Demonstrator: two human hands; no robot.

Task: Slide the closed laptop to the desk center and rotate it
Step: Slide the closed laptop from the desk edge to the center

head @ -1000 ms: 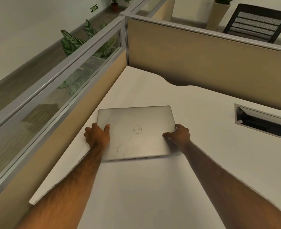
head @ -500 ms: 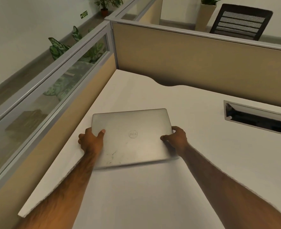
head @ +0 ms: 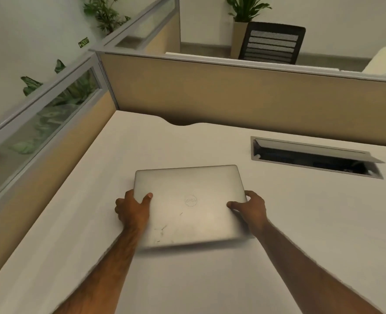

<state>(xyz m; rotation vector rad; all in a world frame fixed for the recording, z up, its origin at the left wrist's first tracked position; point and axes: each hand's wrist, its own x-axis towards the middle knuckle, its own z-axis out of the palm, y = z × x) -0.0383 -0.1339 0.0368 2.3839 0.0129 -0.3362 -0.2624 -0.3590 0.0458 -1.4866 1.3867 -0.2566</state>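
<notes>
A closed silver laptop point(head: 191, 205) with a round logo on its lid lies flat on the white desk point(head: 210, 279). My left hand point(head: 133, 209) grips its left edge, thumb on the lid and fingers curled around the side. My right hand point(head: 251, 208) grips its right edge the same way, thumb resting on the lid. The laptop's long sides run roughly left to right, with some scuff marks near its front left corner.
An open cable tray point(head: 314, 158) is sunk into the desk at the right rear. Beige partition walls point(head: 233, 96) close the desk at the back and left, the left one topped by a glass panel point(head: 40, 123). A black chair point(head: 271, 43) stands beyond the partition.
Both hands have slid the laptop to the right, away from the desk's left edge. Its orientation is nearly the same. My view has turned to the right as well.
</notes>
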